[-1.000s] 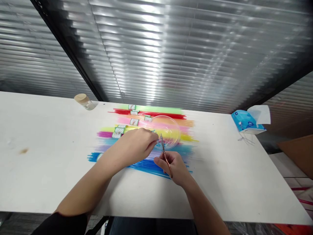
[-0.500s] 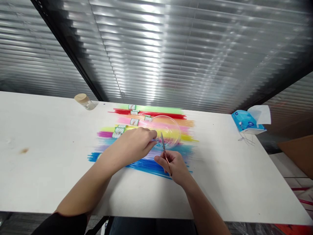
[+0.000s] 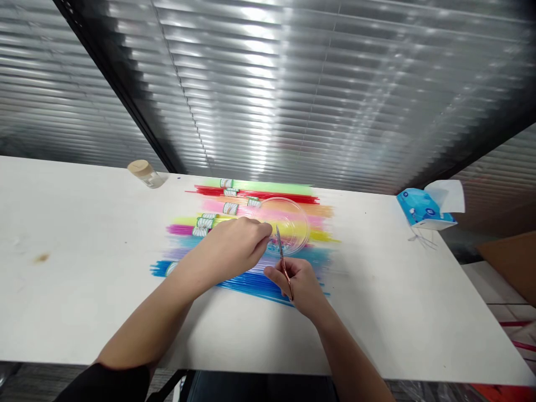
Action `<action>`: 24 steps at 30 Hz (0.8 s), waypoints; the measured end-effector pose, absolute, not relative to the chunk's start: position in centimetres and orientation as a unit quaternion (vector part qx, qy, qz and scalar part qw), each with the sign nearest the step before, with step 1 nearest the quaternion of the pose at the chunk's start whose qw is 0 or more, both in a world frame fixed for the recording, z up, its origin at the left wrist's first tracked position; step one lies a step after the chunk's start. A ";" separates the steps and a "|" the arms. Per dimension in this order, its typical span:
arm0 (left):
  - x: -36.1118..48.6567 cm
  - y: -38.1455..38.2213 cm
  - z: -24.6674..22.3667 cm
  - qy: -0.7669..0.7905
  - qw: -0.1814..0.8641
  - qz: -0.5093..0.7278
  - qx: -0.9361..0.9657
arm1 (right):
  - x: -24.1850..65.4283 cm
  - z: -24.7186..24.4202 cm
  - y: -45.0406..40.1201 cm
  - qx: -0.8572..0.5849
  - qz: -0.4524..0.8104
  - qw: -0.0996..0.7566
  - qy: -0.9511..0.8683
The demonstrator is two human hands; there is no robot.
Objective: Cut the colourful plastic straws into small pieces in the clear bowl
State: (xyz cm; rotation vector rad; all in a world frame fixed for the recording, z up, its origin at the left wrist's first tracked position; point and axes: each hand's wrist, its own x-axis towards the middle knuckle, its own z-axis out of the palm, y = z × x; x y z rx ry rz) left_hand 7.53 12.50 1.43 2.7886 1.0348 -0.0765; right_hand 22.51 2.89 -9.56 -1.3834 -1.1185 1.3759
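Observation:
My right hand (image 3: 305, 283) holds scissors (image 3: 285, 270) with coppery handles, blades pointing away from me and slightly apart. Close to the blade tips, my left hand (image 3: 238, 243) is closed in a pinch. The lilac straws in its fingertips are almost wholly hidden now. Both hands are at the near left side of a clear round plastic bowl (image 3: 309, 224). Small coloured snippets (image 3: 285, 245) lie inside it. Under the bowl and hands spread bundles of thin plastic straws, among them blue straws (image 3: 255, 286), yellow straws (image 3: 326, 237) and red straws (image 3: 288, 197).
Several bundles carry paper wraps, such as a patterned band (image 3: 230, 208). A jar with a beige lid (image 3: 141, 167) stands at the back left of the white table (image 3: 84, 301). At the right sit a blue tissue box (image 3: 421, 209) and loose thin strands (image 3: 422, 239). Blinds (image 3: 259, 84) rise behind.
My left hand has shifted slightly right and turned, so the lilac ends at its fingertips hardly show. The scissors and my right hand have barely moved.

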 end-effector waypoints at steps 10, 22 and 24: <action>7.9 12.6 1.4 0.341 0.108 -0.025 0.933 | 22.5 -9.4 2.8 -0.523 0.579 0.422 -0.461; 8.0 12.6 1.5 0.319 0.139 -0.019 0.937 | 22.8 -9.4 2.8 -0.527 0.571 0.427 -0.462; 8.1 12.5 1.5 0.314 0.139 -0.016 0.939 | 22.8 -9.5 2.8 -0.529 0.570 0.427 -0.462</action>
